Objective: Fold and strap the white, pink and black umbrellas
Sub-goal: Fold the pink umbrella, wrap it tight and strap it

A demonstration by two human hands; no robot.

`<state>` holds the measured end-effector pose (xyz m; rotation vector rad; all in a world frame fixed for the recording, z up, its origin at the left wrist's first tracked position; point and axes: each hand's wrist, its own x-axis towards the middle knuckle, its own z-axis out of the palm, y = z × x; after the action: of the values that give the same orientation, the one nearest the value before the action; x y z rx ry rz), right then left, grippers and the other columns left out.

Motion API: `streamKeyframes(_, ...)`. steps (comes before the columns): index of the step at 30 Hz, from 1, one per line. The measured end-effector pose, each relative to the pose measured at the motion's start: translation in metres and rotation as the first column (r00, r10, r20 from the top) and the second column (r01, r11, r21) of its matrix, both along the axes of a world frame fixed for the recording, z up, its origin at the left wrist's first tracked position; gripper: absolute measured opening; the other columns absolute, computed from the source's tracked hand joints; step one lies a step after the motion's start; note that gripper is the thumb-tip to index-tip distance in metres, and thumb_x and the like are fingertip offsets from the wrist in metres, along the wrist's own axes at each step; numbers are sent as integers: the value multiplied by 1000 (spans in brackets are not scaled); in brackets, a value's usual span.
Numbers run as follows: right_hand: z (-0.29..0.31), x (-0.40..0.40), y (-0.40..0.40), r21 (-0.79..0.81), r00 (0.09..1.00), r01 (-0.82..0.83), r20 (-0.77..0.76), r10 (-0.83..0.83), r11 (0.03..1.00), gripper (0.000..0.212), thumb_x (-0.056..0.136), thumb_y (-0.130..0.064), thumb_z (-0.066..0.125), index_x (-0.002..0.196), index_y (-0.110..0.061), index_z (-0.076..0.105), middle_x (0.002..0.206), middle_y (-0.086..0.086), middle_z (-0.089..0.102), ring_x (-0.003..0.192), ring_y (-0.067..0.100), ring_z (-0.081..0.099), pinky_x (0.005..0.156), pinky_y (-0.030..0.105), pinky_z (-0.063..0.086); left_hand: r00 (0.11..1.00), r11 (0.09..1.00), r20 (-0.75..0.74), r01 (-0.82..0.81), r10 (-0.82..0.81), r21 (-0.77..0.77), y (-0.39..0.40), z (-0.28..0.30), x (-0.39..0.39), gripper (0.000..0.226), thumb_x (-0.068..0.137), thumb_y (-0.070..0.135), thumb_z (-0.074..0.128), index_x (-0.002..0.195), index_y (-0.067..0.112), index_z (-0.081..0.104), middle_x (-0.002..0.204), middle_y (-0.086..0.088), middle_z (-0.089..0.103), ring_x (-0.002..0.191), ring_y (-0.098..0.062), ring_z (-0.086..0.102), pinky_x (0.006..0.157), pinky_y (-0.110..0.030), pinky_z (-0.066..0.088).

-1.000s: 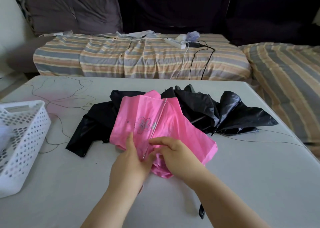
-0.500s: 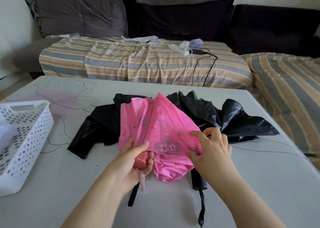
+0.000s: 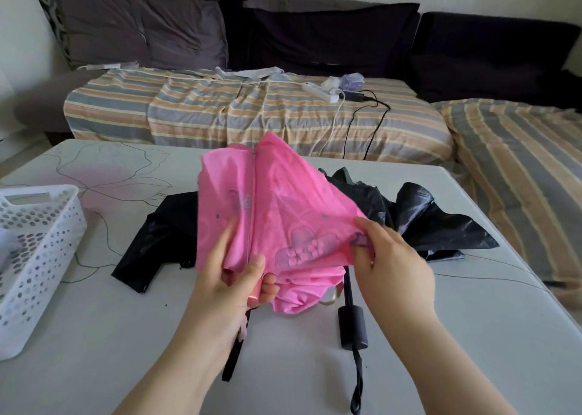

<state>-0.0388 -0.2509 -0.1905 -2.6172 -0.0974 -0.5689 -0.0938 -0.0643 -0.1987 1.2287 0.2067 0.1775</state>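
A white basket [image 3: 34,257] stands at the tabletop's [image 3: 126,336] left edge. The left hand [image 3: 233,285] has a curled grip on the pink umbrella [image 3: 277,213] at its handle end, lifted above the black umbrella [image 3: 434,222] lying on the tabletop. The right hand [image 3: 390,263] pinches the pink canopy's edge. The black handle [image 3: 352,328] lies between the forearms

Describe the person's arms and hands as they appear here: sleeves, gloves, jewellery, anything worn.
Both forearms are bare right down to the frame's lower edge, with no sleeve or cuff showing. The left hand and right hand wear no gloves. No watch, bracelet or ring is visible on either. The fingernails that show look short and unpainted.
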Motion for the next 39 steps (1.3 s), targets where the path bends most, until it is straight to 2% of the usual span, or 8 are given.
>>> streamKeyframes(6, 10, -15, 4, 409, 998, -29, 57, 6, 912, 69, 89, 6, 37, 141, -39, 43, 57, 8, 54, 45, 23, 46, 45, 34, 41, 995, 996, 94, -49, 42, 73, -1, 10, -5, 72, 94, 9, 50, 131, 67, 27, 60, -2, 55, 47, -15, 53, 45, -25, 49)
streamKeyframes(10, 9, -18, 16, 909, 978, 15, -100, 182, 418, 80, 92, 11, 34, 119, -63, 48, 117, -2, 66, 91, 13, 68, 84, 38, 57, 989, 980, 141, -77, 51, 184, -2, 6, -7, 61, 96, 13, 48, 124, 66, 41, 58, 1, 48, 52, -17, 51, 52, -27, 52)
streamKeyframes(16, 17, -21, 18, 874, 835, 57, 223, 502, -483, 45, 59, -17, 81, 100, -20, 62, 94, 10, 66, 86, 23, 68, 78, 38, 58, 991, 941, 115, -100, 66, 324, 2, 1, -8, 41, 96, 20, 49, 112, 57, 58, 52, 12, 41, 51, -6, 46, 48, -16, 45)
streamKeyframes(20, 3, -21, 42, 890, 817, 333, -106, 567, -313, 86, 44, -34, 95, 117, -1, 63, 106, 14, 71, 76, 20, 69, 62, 22, 57, 989, 897, 122, -126, 81, 425, -2, 4, -11, 39, 94, 18, 53, 115, 51, 57, 103, 23, 67, 65, -1, 62, 65, -15, 53)
streamKeyframes(23, 1, -25, 42, 966, 874, 255, -213, 437, -40, 22, 87, -31, 64, 104, -17, 65, 98, 6, 68, 58, 2, 63, 50, 12, 46, 986, 879, 140, -144, 90, 454, -3, 4, -11, 41, 93, 14, 53, 121, 44, 54, 136, 8, 52, 47, 8, 49, 50, -4, 40)
streamKeyframes(28, 33, -47, 48, 985, 858, -143, 76, 508, 95, 26, 87, -40, 59, 110, -28, 57, 95, -12, 74, 84, 2, 70, 65, 13, 53, 996, 909, 70, -82, 59, 408, -2, -5, -4, 39, 94, 13, 50, 124, 38, 57, 88, -10, 71, 51, -1, 58, 50, -17, 48)
streamKeyframes(32, 19, -47, 62, 941, 770, -103, -131, 625, 324, 50, 74, -50, 70, 103, -13, 56, 83, 25, 64, 66, 26, 64, 65, 36, 55, 997, 916, 55, -74, 57, 394, -7, -7, -5, 37, 94, 18, 51, 112, 48, 59, 118, 2, 68, 106, -10, 65, 85, -28, 55)
streamKeyframes(39, 25, -48, 67, 773, 752, -378, -65, 656, 509, 59, 93, -64, 29, 138, -30, 47, 93, -2, 71, 87, 22, 67, 83, 28, 53, 999, 929, 17, 32, -41, 370, -20, 2, -15, 25, 96, 19, 41, 97, 17, 67, 47, -4, 58, 39, -6, 50, 37, -15, 37)
